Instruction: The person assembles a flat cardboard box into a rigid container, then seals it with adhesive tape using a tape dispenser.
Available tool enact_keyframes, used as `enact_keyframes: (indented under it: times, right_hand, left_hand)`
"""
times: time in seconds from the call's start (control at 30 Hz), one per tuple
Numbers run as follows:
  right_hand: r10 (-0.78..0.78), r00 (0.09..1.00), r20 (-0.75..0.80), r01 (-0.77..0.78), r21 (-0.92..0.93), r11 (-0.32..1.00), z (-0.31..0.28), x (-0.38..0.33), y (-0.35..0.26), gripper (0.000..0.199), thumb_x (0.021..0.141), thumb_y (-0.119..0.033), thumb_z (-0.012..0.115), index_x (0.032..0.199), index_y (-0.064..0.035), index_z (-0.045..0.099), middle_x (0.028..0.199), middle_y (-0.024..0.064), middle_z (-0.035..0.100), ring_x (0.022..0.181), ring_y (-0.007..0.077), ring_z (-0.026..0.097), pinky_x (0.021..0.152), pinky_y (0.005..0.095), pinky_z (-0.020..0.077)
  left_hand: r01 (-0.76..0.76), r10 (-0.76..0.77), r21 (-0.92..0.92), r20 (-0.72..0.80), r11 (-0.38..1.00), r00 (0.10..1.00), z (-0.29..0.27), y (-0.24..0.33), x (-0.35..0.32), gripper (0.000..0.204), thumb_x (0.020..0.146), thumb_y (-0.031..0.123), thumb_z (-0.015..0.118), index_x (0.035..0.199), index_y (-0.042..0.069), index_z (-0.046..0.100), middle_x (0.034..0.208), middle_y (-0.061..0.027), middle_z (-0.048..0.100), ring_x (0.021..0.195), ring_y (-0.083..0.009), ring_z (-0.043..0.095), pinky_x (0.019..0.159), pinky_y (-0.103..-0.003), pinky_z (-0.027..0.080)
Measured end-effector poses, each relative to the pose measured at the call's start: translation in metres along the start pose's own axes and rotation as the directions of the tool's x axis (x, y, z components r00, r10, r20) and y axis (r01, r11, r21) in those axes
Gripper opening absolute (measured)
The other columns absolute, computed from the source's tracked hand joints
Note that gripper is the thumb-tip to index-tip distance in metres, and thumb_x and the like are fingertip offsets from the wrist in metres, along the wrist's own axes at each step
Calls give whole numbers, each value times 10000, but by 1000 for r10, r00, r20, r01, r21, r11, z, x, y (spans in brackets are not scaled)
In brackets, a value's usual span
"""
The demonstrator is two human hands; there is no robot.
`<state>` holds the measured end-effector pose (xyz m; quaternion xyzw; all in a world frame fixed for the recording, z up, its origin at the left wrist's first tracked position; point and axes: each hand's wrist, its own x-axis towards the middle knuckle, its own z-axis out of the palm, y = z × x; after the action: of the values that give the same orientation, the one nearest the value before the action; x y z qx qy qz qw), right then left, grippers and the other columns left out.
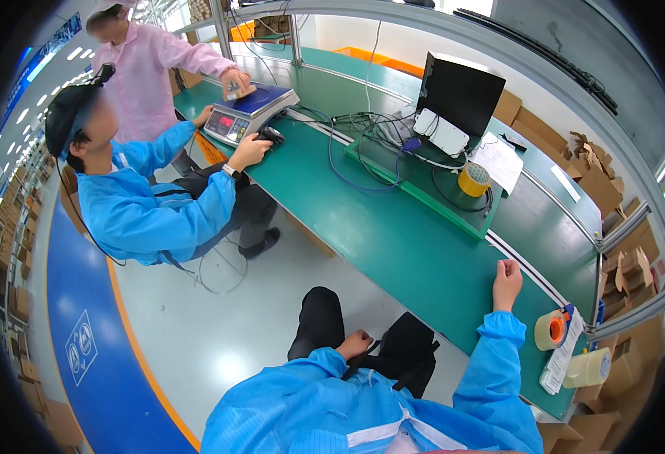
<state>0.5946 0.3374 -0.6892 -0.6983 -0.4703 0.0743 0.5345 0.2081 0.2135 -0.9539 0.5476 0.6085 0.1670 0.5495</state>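
Observation:
My left hand (354,344) rests curled in a loose fist on my black-trousered lap, holding nothing. My right hand (507,283) lies on the green bench (408,242) with its fingers closed, also holding nothing. Both arms are in blue coat sleeves. Nearest my right hand is a tape dispenser (553,330) with an orange core, at the bench's end, and a roll of clear tape (587,368) beside it. A sheet of paper (562,357) lies between them.
A seated person in blue (151,200) holds a black scanner (270,135) by a weighing scale (249,112); a person in pink (147,76) touches a thing on the scale. A black monitor (459,92), cables, a yellow tape roll (474,179) and cardboard boxes (597,181) stand further along.

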Motion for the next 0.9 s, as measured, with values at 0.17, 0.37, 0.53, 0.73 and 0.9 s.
enact_keyframes:
  times: [0.17,0.37,0.53,0.73,0.9]
  right_hand:
    - [14,1000,6,-14,-1,1000,1,-1,1,159,967,-166,694,925,-16,661,748,18,609,658,119,537,618,302,452]
    - [-1,1000,5,1,7,1000,1,-1,-1,161,972,-165,693,920,-17,661,741,11,602,658,106,530,612,292,445]
    - [11,1000,4,-11,10,1000,0,-1,-2,159,972,-166,694,917,-20,662,736,6,597,656,97,525,605,285,438]
    - [8,1000,-5,-8,-12,1000,-1,-2,-5,150,969,-160,692,918,-22,663,740,9,600,659,104,525,608,288,438]
    - [11,1000,11,-11,-17,1000,-1,-2,-6,157,969,-171,690,939,-19,664,755,21,606,678,121,535,633,303,450]
  left_hand:
    - [-6,6,4,0,1000,1000,1,-6,1,443,945,382,658,1133,-16,710,1120,-266,723,1092,-444,679,970,-485,528]
    - [-84,86,53,-43,995,995,5,-13,5,399,967,326,674,1132,-38,676,959,-195,742,840,-286,741,788,-421,574]
    - [-57,59,52,-44,997,997,4,-9,4,400,961,327,679,1125,-37,675,965,-195,743,840,-285,743,784,-422,576]
    - [-52,54,57,-35,997,998,4,-8,3,406,958,334,673,1122,-37,676,953,-201,744,843,-295,746,793,-420,576]
    - [-79,83,95,-45,992,996,2,-6,3,410,962,338,663,1130,-35,679,956,-206,748,864,-312,747,801,-430,576]
